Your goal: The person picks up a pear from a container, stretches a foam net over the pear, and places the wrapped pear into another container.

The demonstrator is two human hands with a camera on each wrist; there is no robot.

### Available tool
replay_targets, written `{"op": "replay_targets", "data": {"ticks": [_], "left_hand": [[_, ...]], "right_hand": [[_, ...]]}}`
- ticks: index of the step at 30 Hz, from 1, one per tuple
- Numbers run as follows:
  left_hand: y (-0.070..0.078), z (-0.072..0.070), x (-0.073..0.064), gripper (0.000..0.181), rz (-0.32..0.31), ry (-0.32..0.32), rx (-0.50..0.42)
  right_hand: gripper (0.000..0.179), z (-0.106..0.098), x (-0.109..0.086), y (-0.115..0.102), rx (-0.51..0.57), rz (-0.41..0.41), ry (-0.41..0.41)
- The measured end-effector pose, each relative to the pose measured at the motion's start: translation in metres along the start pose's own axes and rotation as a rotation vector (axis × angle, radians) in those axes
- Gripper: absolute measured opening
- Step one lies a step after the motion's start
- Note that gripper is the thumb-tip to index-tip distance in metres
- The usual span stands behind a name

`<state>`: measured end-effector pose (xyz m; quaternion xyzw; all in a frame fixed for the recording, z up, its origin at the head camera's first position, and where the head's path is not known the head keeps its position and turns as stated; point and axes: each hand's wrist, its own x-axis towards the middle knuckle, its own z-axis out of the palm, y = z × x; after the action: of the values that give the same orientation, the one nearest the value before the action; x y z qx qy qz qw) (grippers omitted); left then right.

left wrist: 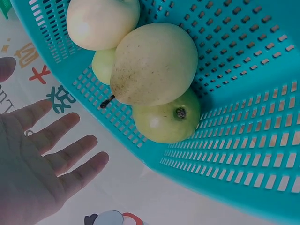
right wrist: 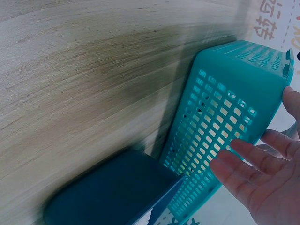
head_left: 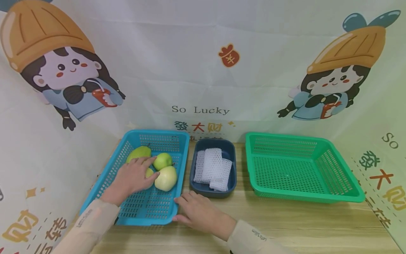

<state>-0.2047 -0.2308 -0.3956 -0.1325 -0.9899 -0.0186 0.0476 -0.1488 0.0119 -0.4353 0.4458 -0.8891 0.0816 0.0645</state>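
A: How did the fingers sit?

B: Those of the left hand [head_left: 134, 176] were spread and nearly straight above the fruit, clamped on nothing. The right hand [head_left: 201, 213], its fingers also apart, met the rim of the blue basket [head_left: 142, 222] with its thumb at the near corner.

A: Did the left touch any fruit?

B: The head view was poor there; the hand covered part of the cluster, so contact could not be told.

A: What lay beneath it?

B: Fruit, bunched in the blue basket: a green apple [head_left: 163, 161], a pale round fruit [head_left: 165, 179], a stemmed pear [left wrist: 157, 65] and a greenish fruit [left wrist: 164, 122] with a dark blossom end.

A: Which step was in hand?

B: Apparently a reach over the fruit, the right hand minding the corner. A grasp from there called for the left fingers to close round one piece, with the right keeping the basket steady.

A: And farther out?

B: White mesh foam sleeves [head_left: 213, 165] lay in a navy tub [head_left: 219, 194] on the wood-grain tabletop [head_left: 317, 225], between the blue basket and a green basket [head_left: 285, 173]. A cartoon-printed cloth [head_left: 196, 77] hung behind.
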Motion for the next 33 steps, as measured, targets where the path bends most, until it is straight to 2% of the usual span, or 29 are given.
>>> {"op": "replay_targets", "data": {"ticks": [7, 21, 33], "left_hand": [[-0.009, 0.002, 0.007, 0.062, -0.013, -0.029, -0.004], [-0.026, 0.004, 0.02, 0.068, -0.082, -0.172, -0.06], [-0.037, 0.005, 0.026, 0.075, -0.096, -0.365, -0.201]], "right_hand": [[0.051, -0.001, 0.001, -0.001, 0.004, 0.016, -0.022], [0.049, -0.003, 0.002, -0.004, 0.023, 0.033, -0.05], [0.049, -0.005, 0.002, -0.004, 0.019, 0.039, -0.044]]}}
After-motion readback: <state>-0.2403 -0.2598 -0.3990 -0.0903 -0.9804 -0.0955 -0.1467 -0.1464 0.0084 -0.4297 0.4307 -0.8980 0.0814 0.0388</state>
